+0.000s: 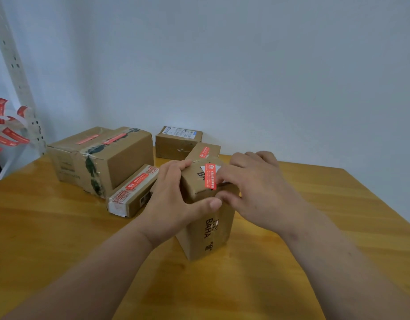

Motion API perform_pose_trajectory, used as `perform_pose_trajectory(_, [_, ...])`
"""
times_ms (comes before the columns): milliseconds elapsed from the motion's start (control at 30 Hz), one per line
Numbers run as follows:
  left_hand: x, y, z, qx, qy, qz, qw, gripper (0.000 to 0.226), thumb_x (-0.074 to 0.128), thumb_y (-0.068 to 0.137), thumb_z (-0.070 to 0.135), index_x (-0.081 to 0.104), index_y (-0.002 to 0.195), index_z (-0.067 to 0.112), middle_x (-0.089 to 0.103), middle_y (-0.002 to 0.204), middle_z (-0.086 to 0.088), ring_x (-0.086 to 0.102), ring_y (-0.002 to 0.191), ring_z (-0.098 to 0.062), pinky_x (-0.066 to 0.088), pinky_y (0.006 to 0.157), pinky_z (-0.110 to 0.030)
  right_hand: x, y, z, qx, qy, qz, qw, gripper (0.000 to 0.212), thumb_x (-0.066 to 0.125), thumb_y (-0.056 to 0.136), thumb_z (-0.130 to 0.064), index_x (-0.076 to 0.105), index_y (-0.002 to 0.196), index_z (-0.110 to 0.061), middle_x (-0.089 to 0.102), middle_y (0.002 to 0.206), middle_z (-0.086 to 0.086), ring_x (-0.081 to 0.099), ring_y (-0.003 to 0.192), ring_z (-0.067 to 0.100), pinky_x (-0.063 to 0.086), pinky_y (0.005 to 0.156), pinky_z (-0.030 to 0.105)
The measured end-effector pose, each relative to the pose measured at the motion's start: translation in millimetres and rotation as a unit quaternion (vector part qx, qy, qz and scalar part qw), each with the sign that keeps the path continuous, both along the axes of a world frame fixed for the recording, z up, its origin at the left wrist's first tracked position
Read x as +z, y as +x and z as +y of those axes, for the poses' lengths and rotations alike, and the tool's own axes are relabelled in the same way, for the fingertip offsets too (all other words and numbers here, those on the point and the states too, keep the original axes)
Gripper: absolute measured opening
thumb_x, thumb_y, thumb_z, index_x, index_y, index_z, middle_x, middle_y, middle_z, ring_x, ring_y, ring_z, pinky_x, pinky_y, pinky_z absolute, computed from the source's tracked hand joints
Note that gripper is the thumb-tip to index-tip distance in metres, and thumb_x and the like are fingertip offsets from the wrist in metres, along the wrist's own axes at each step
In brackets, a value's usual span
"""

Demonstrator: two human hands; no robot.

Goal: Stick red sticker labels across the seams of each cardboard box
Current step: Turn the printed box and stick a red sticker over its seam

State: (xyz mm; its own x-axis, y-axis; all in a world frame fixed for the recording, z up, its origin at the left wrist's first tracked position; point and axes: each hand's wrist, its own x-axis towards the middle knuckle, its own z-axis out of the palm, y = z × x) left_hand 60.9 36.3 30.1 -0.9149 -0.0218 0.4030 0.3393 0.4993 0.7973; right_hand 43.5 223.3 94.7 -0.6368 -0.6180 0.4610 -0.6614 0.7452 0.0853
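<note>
- Upright brown cardboard box [206,218], nearest on the wooden table [61,227], is gripped at its top by the left hand [174,199].
- Red rectangular sticker label [210,176] is pressed across the top seam by the right hand [252,188], fingertips flattened.
- Wrinkling or crooked sticking is risked if the box tips.
- Other labelled boxes [100,158] are stacked behind.

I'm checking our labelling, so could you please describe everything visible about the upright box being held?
The upright cardboard box is plain brown, tall and narrow, standing on the wooden table in front of the other boxes. Black print, partly reading "BAHA", runs down its side. A red sticker label with white text lies across its top, reaching the front edge. The left hand grips its upper left side; the right hand presses fingers on the top beside the label.
</note>
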Motion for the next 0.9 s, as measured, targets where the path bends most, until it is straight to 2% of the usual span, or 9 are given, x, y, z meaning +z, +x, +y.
perform_pose_trajectory(100, [-1.1, -0.5, 1.2, 0.009, 0.005, 0.003, 1.000, 0.106, 0.070, 0.055, 0.076, 0.033, 0.142, 0.028, 0.033, 0.130, 0.017, 0.036, 0.125, 0.000, 0.039, 0.099, -0.018, -0.7, -1.1, -0.7, 0.035, -0.012, 0.005, 0.999, 0.009, 0.060, 0.080, -0.040, 0.062, 0.086, -0.033, 0.038, 0.084, -0.020, 0.050, 0.084, 0.015, 0.035, 0.090, 0.040])
perform_pose_trajectory(167, [0.8, -0.8, 1.7, 0.012, 0.000, 0.009, 1.000, 0.105, 0.073, 0.054, 0.066, 0.035, 0.143, 0.025, 0.035, 0.130, 0.016, 0.039, 0.123, -0.002, 0.042, 0.100, -0.022, -1.8, -2.3, -1.3, 0.059, -0.018, 0.004, 0.998, 0.007, 0.060, 0.082, -0.038, 0.062, 0.087, -0.032, 0.044, 0.085, -0.020, 0.051, 0.085, 0.014, 0.038, 0.088, 0.040])
perform_pose_trajectory(267, [4.3, -1.9, 1.6, 0.003, -0.003, -0.001, 1.000, 0.103, 0.076, 0.055, 0.059, 0.035, 0.144, 0.024, 0.036, 0.130, 0.016, 0.042, 0.121, -0.003, 0.046, 0.101, -0.029, -3.6, -5.6, -2.4, 0.091, -0.032, -0.007, 0.995, 0.007, 0.060, 0.084, -0.032, 0.063, 0.089, -0.028, 0.057, 0.089, -0.013, 0.053, 0.083, 0.016, 0.043, 0.076, 0.039])
perform_pose_trajectory(400, [3.6, -3.2, 0.2, 0.001, -0.009, 0.002, 1.000, 0.098, 0.083, 0.061, 0.047, 0.036, 0.144, 0.024, 0.036, 0.129, 0.017, 0.042, 0.121, -0.002, 0.046, 0.102, -0.028, -5.0, -9.8, -3.1, 0.116, -0.046, -0.017, 0.992, 0.007, 0.059, 0.088, -0.027, 0.064, 0.088, -0.023, 0.058, 0.087, -0.009, 0.054, 0.080, 0.020, 0.045, 0.069, 0.042])
perform_pose_trajectory(633, [4.1, -2.6, -0.6, -0.003, -0.013, 0.010, 1.000, 0.102, 0.076, 0.054, 0.060, 0.038, 0.141, 0.025, 0.037, 0.129, 0.017, 0.042, 0.120, -0.002, 0.047, 0.102, -0.031, -2.6, -9.1, -5.9, 0.124, -0.049, -0.029, 0.991, 0.009, 0.054, 0.090, -0.021, 0.057, 0.082, -0.022, 0.051, 0.083, -0.011, 0.050, 0.077, 0.019, 0.044, 0.068, 0.043])
perform_pose_trajectory(733, [2.4, -3.4, -0.9, -0.007, -0.007, 0.016, 1.000, 0.097, 0.081, 0.057, 0.055, 0.039, 0.140, 0.028, 0.039, 0.129, 0.017, 0.044, 0.119, -0.003, 0.048, 0.101, -0.032, 0.6, -7.3, -8.3, 0.120, -0.071, -0.071, 0.988, 0.013, 0.051, 0.091, -0.021, 0.050, 0.079, -0.023, 0.048, 0.081, -0.012, 0.044, 0.078, 0.012, 0.040, 0.070, 0.029])
perform_pose_trajectory(800, [0.6, -4.4, -0.7, -0.006, -0.004, 0.021, 1.000, 0.095, 0.083, 0.058, 0.050, 0.040, 0.139, 0.028, 0.039, 0.129, 0.016, 0.044, 0.119, -0.002, 0.048, 0.099, -0.029, 2.2, -6.0, -9.7, 0.113, -0.085, -0.095, 0.985, 0.012, 0.050, 0.093, -0.020, 0.050, 0.081, -0.022, 0.049, 0.083, -0.012, 0.039, 0.077, 0.007, 0.033, 0.068, 0.019])
perform_pose_trajectory(833, [-0.1, -4.6, -0.5, -0.005, -0.005, 0.023, 1.000, 0.094, 0.084, 0.059, 0.049, 0.039, 0.139, 0.028, 0.039, 0.128, 0.016, 0.043, 0.118, 0.000, 0.048, 0.098, -0.026, 2.4, -5.9, -10.1, 0.105, -0.089, -0.106, 0.985, 0.011, 0.051, 0.095, -0.018, 0.053, 0.084, -0.019, 0.052, 0.086, -0.010, 0.040, 0.078, 0.007, 0.034, 0.068, 0.019])
perform_pose_trajectory(900, [-0.4, -4.4, 0.6, -0.006, -0.005, 0.025, 1.000, 0.095, 0.083, 0.057, 0.051, 0.039, 0.139, 0.029, 0.038, 0.127, 0.018, 0.041, 0.118, 0.004, 0.047, 0.093, -0.017, 2.7, -6.1, -11.3, 0.088, -0.092, -0.122, 0.984, 0.009, 0.050, 0.097, -0.017, 0.055, 0.089, -0.017, 0.057, 0.092, -0.004, 0.047, 0.080, 0.013, 0.040, 0.071, 0.029])
